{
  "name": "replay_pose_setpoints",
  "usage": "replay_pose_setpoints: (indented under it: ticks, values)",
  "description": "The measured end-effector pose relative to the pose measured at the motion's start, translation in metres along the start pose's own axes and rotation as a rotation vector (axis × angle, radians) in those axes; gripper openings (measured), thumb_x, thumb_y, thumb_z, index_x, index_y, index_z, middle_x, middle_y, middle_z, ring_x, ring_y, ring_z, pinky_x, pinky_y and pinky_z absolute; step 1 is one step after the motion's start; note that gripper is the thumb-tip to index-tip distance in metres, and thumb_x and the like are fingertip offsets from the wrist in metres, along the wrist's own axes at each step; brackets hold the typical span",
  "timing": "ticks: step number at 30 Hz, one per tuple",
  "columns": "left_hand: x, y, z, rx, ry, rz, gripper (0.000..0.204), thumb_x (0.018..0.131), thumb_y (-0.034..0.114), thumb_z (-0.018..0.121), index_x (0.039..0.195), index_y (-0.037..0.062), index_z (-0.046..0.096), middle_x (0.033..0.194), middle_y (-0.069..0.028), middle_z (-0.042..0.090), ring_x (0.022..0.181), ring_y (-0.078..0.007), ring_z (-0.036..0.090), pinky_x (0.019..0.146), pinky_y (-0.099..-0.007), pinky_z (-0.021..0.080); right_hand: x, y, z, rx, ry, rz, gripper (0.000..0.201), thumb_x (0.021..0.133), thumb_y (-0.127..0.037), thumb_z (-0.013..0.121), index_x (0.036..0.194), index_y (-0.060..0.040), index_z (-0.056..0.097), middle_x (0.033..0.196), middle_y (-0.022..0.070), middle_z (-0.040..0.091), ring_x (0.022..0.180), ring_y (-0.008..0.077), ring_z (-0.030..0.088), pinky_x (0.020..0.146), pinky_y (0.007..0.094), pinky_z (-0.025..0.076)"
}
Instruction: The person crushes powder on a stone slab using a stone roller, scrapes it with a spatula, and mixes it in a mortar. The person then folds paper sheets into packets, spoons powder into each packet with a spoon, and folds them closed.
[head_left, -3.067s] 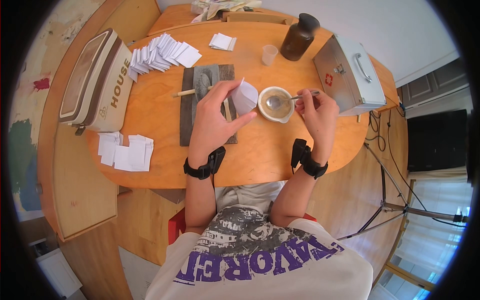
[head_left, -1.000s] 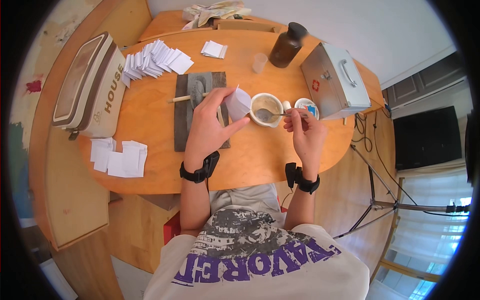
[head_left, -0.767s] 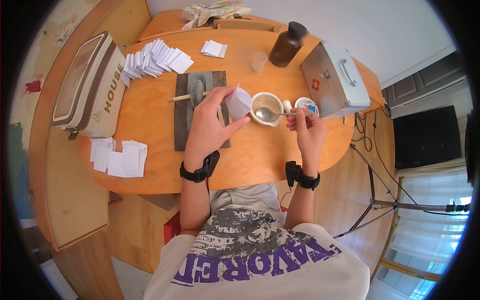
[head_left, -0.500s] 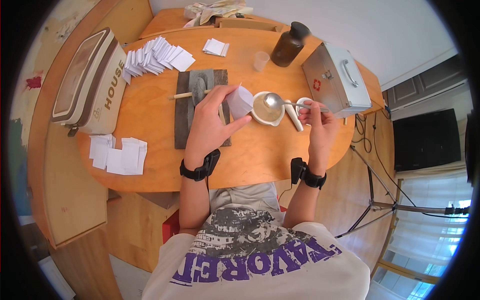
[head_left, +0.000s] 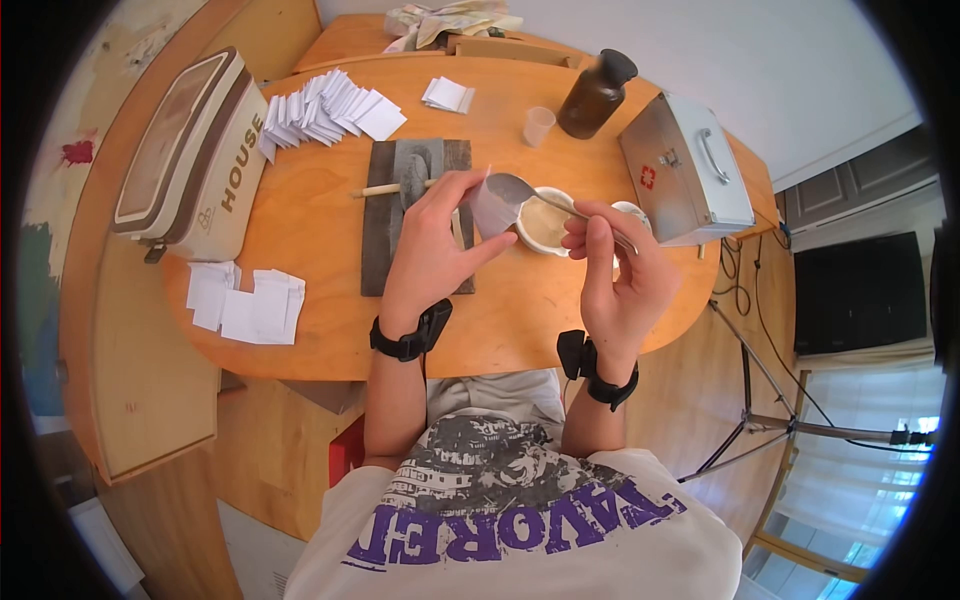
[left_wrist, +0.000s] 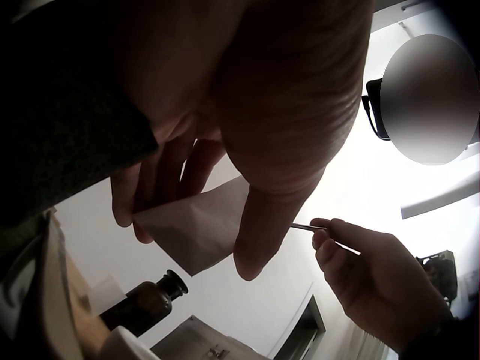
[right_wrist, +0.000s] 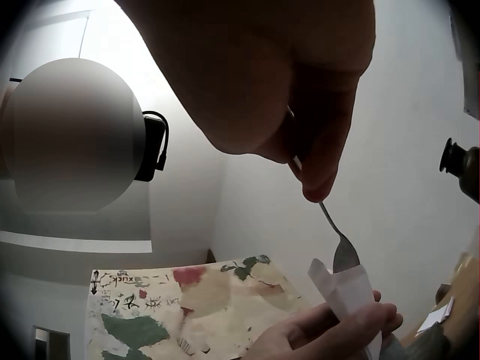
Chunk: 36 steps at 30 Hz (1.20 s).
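Note:
In the head view, my left hand [head_left: 430, 240] holds a white folded paper packet [head_left: 492, 215] between thumb and fingers, its mouth upward. My right hand [head_left: 625, 285] pinches a metal spoon [head_left: 512, 187] by the handle, with the spoon's bowl tipped at the packet's mouth. Seen from the right wrist, the bowl dips partly behind the edge of the paper packet [right_wrist: 346, 292]. Just right of the packet stands a white mortar [head_left: 538, 248] with pale brown powder in it. My right fingers partly cover a small white dish [head_left: 634, 210] beyond the mortar.
Left of the mortar lies a dark board [head_left: 376, 235] with a grey stone and a wooden stick [head_left: 377, 190]. A brown bottle [head_left: 597, 95], plastic cup [head_left: 538, 127] and silver case [head_left: 690, 165] stand behind. White packets [head_left: 330, 110] fan out near a box [head_left: 190, 165] lettered HOUSE.
The spoon has come up out of the mortar and moved left to the packet's mouth, my right hand moving with it. My left hand keeps its hold on the packet.

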<state>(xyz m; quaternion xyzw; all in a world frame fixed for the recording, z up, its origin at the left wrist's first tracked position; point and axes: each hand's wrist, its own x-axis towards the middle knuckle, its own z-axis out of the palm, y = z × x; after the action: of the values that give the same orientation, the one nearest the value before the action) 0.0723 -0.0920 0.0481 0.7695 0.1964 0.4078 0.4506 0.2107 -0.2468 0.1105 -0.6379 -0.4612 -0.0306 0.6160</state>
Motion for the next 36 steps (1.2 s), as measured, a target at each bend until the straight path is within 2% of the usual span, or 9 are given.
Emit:
replay_pose_setpoints:
  ticks: [5,7,8,10,11,15,18,23,36]
  values:
    - [0.0,0.0,0.0,0.014,-0.005,0.009,0.069,0.082,0.013,0.098,0.141,-0.0053,0.067,0.129,-0.0189,0.074,0.122,-0.0351,0.075,0.107,-0.0428,0.06,0.0,0.013,-0.01,-0.084,-0.045,-0.169,0.009,0.107,0.004,0.075,0.113,0.0035,0.081,0.091,0.0108,0.081,0.079,0.0172,0.079,0.071,0.0287,0.061]
    - [0.0,0.001,-0.002,0.052,-0.033,-0.02,0.068,0.085,0.01,0.098,0.144,-0.0039,0.067,0.135,-0.016,0.076,0.125,-0.0252,0.076,0.116,-0.0404,0.059,0.001,0.014,-0.013,-0.111,-0.102,-0.221,0.011,0.109,0.003,0.073,0.116,0.0038,0.08,0.092,0.0106,0.081,0.08,0.0173,0.079,0.071,0.0284,0.061]
    - [0.0,0.001,-0.002,0.052,-0.034,-0.02,0.068,0.085,0.01,0.098,0.144,-0.0039,0.067,0.135,-0.016,0.076,0.125,-0.0252,0.076,0.116,-0.0404,0.059,-0.001,0.014,-0.012,-0.112,-0.102,-0.22,0.011,0.109,0.003,0.073,0.116,0.0038,0.08,0.092,0.0106,0.081,0.08,0.0173,0.079,0.071,0.0284,0.061]
    - [0.0,-0.001,-0.001,0.062,-0.029,0.0,0.068,0.084,0.01,0.098,0.144,-0.004,0.067,0.134,-0.0161,0.076,0.124,-0.0256,0.076,0.115,-0.0404,0.06,-0.004,0.017,-0.009,0.164,0.088,-0.041,0.013,0.112,0.0,0.071,0.12,0.0049,0.08,0.093,0.0104,0.082,0.08,0.0165,0.077,0.073,0.0278,0.061]
    - [-0.001,-0.001,-0.001,0.062,-0.029,-0.001,0.068,0.084,0.01,0.098,0.144,-0.004,0.067,0.134,-0.0161,0.076,0.124,-0.0256,0.076,0.115,-0.0404,0.06,-0.004,0.018,-0.01,0.148,0.158,-0.004,0.016,0.115,-0.005,0.068,0.121,0.0061,0.079,0.094,0.0103,0.081,0.08,0.0152,0.077,0.073,0.028,0.062]
    - [-0.001,-0.002,-0.002,0.049,-0.031,-0.002,0.068,0.085,0.01,0.098,0.144,-0.0041,0.067,0.134,-0.0167,0.076,0.125,-0.026,0.076,0.115,-0.0405,0.06,0.003,0.028,-0.024,-0.005,0.122,0.213,0.022,0.117,-0.011,0.066,0.118,0.0059,0.079,0.093,0.0111,0.082,0.079,0.0144,0.078,0.071,0.0287,0.063]
    - [-0.001,-0.002,-0.001,0.048,-0.028,0.005,0.068,0.085,0.01,0.098,0.144,-0.0044,0.067,0.134,-0.0172,0.076,0.124,-0.0263,0.076,0.114,-0.0408,0.06,-0.002,0.051,-0.025,-0.193,0.014,0.267,0.02,0.116,-0.01,0.067,0.117,0.0054,0.079,0.092,0.011,0.083,0.078,0.015,0.079,0.07,0.0291,0.064]
    - [-0.001,-0.003,-0.001,0.047,-0.025,0.016,0.068,0.086,0.012,0.098,0.144,-0.0048,0.066,0.134,-0.0177,0.076,0.124,-0.0267,0.077,0.114,-0.041,0.06,-0.013,0.079,-0.016,-0.155,-0.058,0.249,0.017,0.114,-0.009,0.069,0.115,0.0054,0.079,0.09,0.0106,0.083,0.078,0.0152,0.081,0.071,0.028,0.065]
    - [-0.001,-0.004,-0.002,0.057,-0.03,0.013,0.067,0.086,0.013,0.097,0.143,-0.0041,0.067,0.133,-0.0167,0.076,0.123,-0.0262,0.076,0.114,-0.0405,0.06,-0.012,0.108,-0.032,0.056,0.032,0.444,0.028,0.118,-0.017,0.066,0.113,0.0067,0.08,0.088,0.0084,0.081,0.075,0.0115,0.075,0.07,0.0268,0.062]
